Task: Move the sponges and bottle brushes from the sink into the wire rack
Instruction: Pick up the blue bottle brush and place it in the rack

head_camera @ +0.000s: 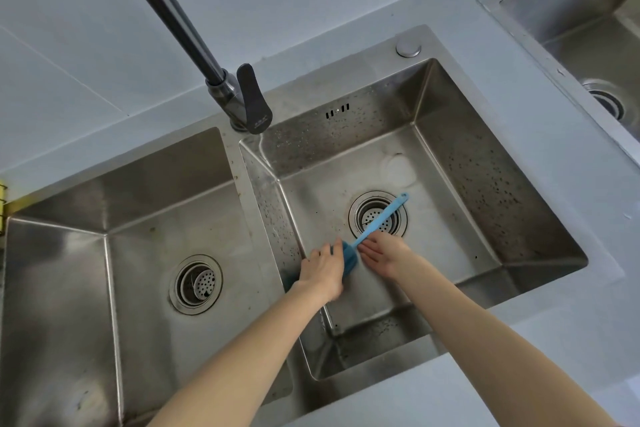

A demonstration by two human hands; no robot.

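1. Landmark = right-basin drain (pixel 377 217). Everything below is placed relative to it.
2. Blue bottle brush (pixel 375 218) is lying diagonally in the right basin of the sink (pixel 460 163); thin handle is crossing over the drain, hanging-hole tip ending just beyond it to the far right, blue foam head sitting near side and left of the drain.
3. Left hand (pixel 323 270) is reaching down at the brush head, left of the drain. Grip: fingers appear to be wrapping around the foam, but the palm side is hidden, so can't tell if it's actually clamped.
4. Right hand (pixel 382 253) is hovering just near side of the drain, at the point where handle joins head. Grip apart: fingers straight, palm partly up, holding nothing; fingertips look to be touching or nearly touching the handle.
5. Judgement: two hands prob. because the brush is long and wet. One is taking the bulky head while the other is steadying the thin handle so it lifts w/o swinging.
6. Wire rack (pixel 2 204) is barely showing at the frame edge, far left of the drain, past the left basin; yellow item beside it, too cropped to ID.
7. No sponges visible in either basin. Brush not yet lifted, still needs carrying left to the rack.
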